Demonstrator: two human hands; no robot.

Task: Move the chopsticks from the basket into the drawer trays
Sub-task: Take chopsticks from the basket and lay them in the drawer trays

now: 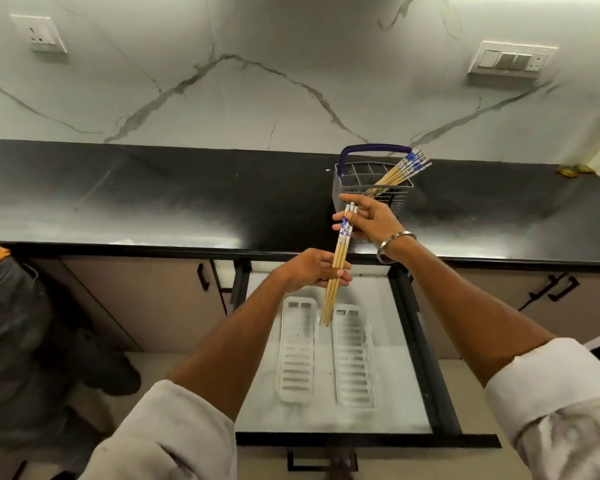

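- Two bare hands hold one small bunch of chopsticks (336,268) up in the air, over the open drawer (329,410).
- The left hand (312,270) has its grip shut around the plain wooden part, low on the bunch.
- The right hand (368,221) pinches the top ends, where the blue and white pattern is. Its grip is shut on the bunch too.
- The bunch is tilted, and its thin tips point down, above the gap between the two white trays.
- The left tray (297,355) and the right tray (355,358) lie side by side in the drawer. I see no chopsticks in them.
- More chopsticks (400,173) lean in the grey basket (371,194) with the blue handle. It stands on the black counter (153,199), just behind the right hand.
- I think the step now is carrying this bunch from the basket to a tray.
- The task looks just begun, since the trays look empty and the basket has sticks left.
- The next move should be to lower the bunch, turn it flat so it lines up with a tray, and then let go.
- The sticks are thin and smooth, so they could slip or roll apart if one hand lets go too soon.
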